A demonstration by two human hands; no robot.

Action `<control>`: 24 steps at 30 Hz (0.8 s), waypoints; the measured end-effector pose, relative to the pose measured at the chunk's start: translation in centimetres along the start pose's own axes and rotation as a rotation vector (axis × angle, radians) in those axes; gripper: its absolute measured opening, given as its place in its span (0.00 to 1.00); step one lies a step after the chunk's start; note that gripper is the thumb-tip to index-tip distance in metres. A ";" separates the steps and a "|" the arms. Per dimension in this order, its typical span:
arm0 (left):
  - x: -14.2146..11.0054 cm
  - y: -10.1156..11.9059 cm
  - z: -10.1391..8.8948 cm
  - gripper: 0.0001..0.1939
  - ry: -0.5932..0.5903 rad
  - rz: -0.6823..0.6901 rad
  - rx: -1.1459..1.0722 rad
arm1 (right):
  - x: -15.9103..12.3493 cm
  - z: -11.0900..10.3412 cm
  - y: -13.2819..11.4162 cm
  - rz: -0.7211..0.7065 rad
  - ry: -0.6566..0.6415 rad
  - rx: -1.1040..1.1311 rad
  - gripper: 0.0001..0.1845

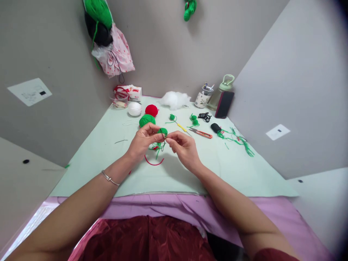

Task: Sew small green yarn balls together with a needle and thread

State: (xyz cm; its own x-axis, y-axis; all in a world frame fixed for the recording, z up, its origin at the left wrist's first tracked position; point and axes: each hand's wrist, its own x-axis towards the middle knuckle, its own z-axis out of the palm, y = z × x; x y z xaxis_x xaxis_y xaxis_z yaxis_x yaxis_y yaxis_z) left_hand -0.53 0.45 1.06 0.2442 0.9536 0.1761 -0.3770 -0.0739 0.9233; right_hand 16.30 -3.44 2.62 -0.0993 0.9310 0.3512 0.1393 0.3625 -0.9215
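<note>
My left hand (143,141) pinches a small green crocheted piece (163,131) above the middle of the pale green table (239,174). My right hand (183,145) is closed in a pinch right beside that piece, on something thin I cannot make out. Green and red yarn ends (157,148) hang from the piece. A loop of red yarn (153,162) lies on the table just under my hands. A green yarn ball (147,120) sits just beyond my left hand.
Behind lie a red yarn ball (151,110), a white ball (135,108), white stuffing (174,99), orange snips (201,133), a yellow-handled hook (181,127), green yarn scraps (236,139), a pen cup (202,98), a bottle (221,90) and a phone (224,104). Bags (108,40) hang on the wall.
</note>
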 end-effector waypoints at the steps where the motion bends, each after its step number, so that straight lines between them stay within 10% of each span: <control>1: 0.0 -0.1 0.0 0.16 0.003 0.006 0.009 | 0.0 0.0 0.0 0.008 0.004 0.002 0.10; 24: -0.2 0.1 0.3 0.15 0.056 0.074 0.096 | 0.7 -0.6 0.7 0.119 -0.077 0.118 0.13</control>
State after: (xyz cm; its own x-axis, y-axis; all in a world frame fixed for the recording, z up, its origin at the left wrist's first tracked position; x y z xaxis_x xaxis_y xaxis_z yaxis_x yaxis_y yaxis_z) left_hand -0.35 0.15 1.25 0.1677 0.9590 0.2283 -0.3047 -0.1698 0.9372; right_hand 16.91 -2.55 2.34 -0.1646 0.9593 0.2292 0.0387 0.2385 -0.9704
